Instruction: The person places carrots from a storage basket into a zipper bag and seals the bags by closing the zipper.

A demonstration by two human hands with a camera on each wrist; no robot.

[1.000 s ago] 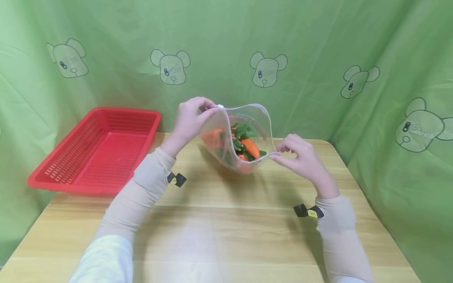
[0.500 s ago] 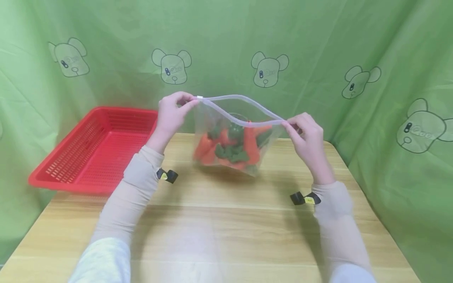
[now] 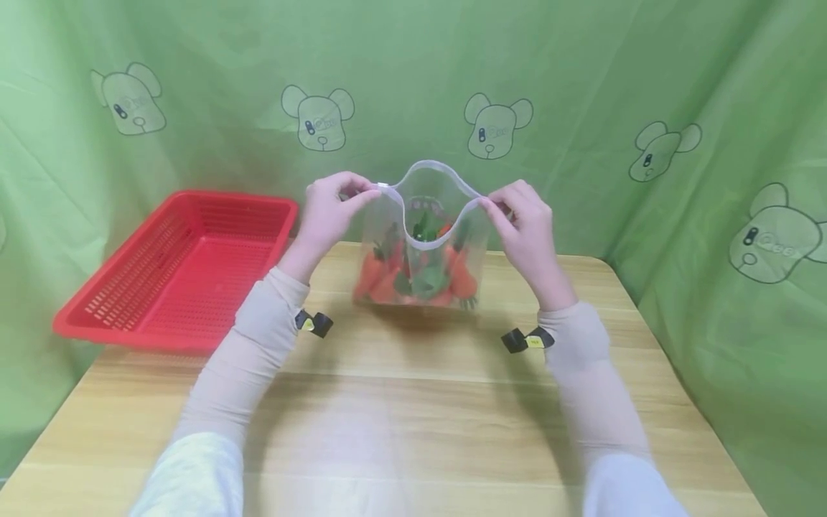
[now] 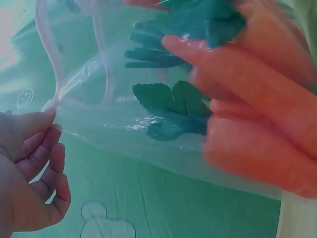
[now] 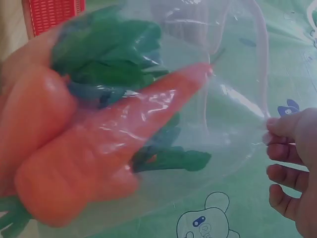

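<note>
A clear zip bag [image 3: 420,276] stands upright at the back middle of the table, its white-edged mouth gaping. Inside it are several orange carrots [image 5: 114,134] with green leafy tops [image 4: 171,106]. My left hand [image 3: 328,212] pinches the bag's upper left corner between thumb and forefinger, right by the small white slider [image 3: 382,185]. At the opposite upper corner, my right hand [image 3: 525,222] pinches the rim the same way. Both wrist views show the other fingers loosely bent beside the plastic.
To the left on the wooden table [image 3: 413,431] sits a red slotted basket [image 3: 174,280], with nothing seen in it. Green curtains [image 3: 413,64] printed with bear heads hang behind the table and along its sides.
The bag has gone from tilted toward me to upright. My right hand has risen and come left, nearer the left hand; the mouth narrowed, then bowed wide again.
</note>
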